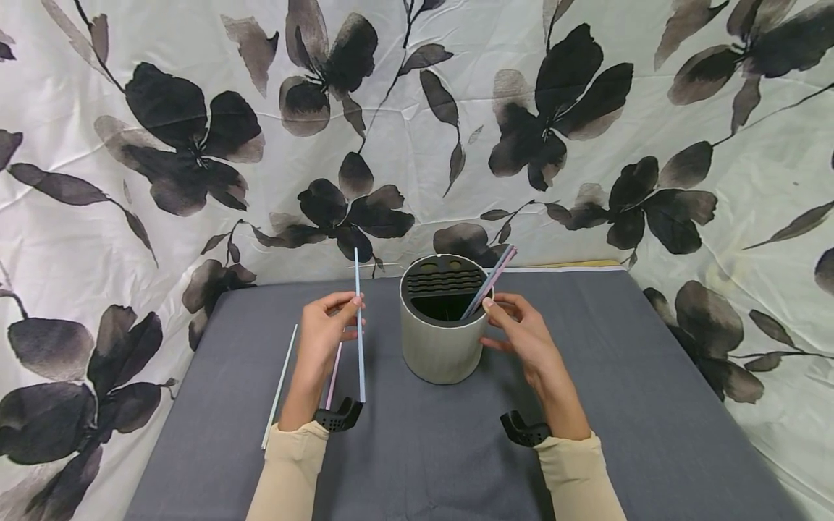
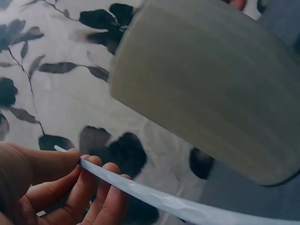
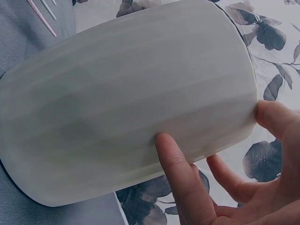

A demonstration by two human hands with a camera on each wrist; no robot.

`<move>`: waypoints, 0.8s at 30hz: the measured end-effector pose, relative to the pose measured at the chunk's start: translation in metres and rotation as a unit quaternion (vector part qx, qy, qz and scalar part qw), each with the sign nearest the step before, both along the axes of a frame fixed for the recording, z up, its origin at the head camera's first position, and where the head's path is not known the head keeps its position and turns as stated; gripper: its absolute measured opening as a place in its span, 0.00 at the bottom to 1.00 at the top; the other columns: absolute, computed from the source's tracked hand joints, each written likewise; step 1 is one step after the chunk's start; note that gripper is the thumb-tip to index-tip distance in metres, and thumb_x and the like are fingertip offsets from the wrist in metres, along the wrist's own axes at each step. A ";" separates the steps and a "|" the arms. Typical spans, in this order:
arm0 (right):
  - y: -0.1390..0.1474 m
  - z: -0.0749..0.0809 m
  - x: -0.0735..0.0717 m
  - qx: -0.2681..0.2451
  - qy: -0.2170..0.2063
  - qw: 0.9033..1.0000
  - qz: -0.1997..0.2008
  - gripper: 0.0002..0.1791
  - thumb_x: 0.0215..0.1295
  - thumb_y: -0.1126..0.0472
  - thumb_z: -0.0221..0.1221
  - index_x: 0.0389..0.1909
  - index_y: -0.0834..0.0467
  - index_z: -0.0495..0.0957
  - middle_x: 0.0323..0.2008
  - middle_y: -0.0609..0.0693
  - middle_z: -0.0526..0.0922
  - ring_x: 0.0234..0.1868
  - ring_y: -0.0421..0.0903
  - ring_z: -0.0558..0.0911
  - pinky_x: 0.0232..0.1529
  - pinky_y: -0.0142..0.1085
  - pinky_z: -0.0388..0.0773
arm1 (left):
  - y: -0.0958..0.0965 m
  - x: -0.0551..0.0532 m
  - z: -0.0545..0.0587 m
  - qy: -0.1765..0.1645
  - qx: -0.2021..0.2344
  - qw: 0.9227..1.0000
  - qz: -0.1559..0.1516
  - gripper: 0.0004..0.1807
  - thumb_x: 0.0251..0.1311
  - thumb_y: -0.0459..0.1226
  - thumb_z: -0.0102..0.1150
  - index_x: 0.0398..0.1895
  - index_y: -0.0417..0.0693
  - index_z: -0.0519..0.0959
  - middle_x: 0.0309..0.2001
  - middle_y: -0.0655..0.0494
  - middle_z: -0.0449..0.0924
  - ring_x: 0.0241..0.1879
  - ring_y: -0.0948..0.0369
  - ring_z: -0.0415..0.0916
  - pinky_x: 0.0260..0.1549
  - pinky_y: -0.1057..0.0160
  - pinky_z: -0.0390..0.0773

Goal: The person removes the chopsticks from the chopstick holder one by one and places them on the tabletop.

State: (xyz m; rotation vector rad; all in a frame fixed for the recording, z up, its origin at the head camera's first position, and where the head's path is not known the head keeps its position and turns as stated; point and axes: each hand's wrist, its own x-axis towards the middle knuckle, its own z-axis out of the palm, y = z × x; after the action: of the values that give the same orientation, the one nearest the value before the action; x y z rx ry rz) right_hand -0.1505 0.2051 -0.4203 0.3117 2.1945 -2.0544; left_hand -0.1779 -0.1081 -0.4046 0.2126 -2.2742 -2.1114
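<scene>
Upright in my left hand (image 1: 326, 322) is a pale blue straw (image 1: 360, 354), pinched between thumb and fingertips; up close in the left wrist view, the straw (image 2: 154, 198) shows a scalloped surface. To its right stands a light grey round holder (image 1: 438, 354) with a black slotted insert (image 1: 446, 278). Several pink and bluish straws (image 1: 490, 281) lean out of its open compartment, against the right rim. My right hand (image 1: 521, 329) holds the holder's right side, thumb at the rim; in the right wrist view, one fingertip (image 3: 166, 143) presses the wall.
On the grey cloth-covered table (image 1: 443, 463) lie a pale green straw (image 1: 279, 391) and a pink straw (image 1: 334, 376), the latter partly behind my left hand. A floral sheet (image 1: 430, 159) hangs behind the table. A yellow and white edge (image 1: 560, 267) shows at the table's back right.
</scene>
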 end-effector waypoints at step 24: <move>0.001 -0.001 0.000 -0.004 -0.003 1.000 -0.003 0.41 0.72 0.39 0.62 0.76 0.58 0.63 0.71 0.62 0.65 0.72 0.61 0.70 0.50 0.43 0.88 | -0.007 -0.002 -0.109 -0.056 -0.056 0.997 0.016 0.13 0.71 0.28 0.60 0.54 0.30 0.84 0.45 0.33 0.88 0.24 0.63 0.82 0.22 0.70 0.81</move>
State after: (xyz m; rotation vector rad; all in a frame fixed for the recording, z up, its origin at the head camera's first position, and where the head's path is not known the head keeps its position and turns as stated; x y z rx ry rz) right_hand -0.1509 0.2056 -0.4216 0.3235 2.1842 -2.0630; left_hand -0.1801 -0.1149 -0.5135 0.3698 -2.4244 -1.9975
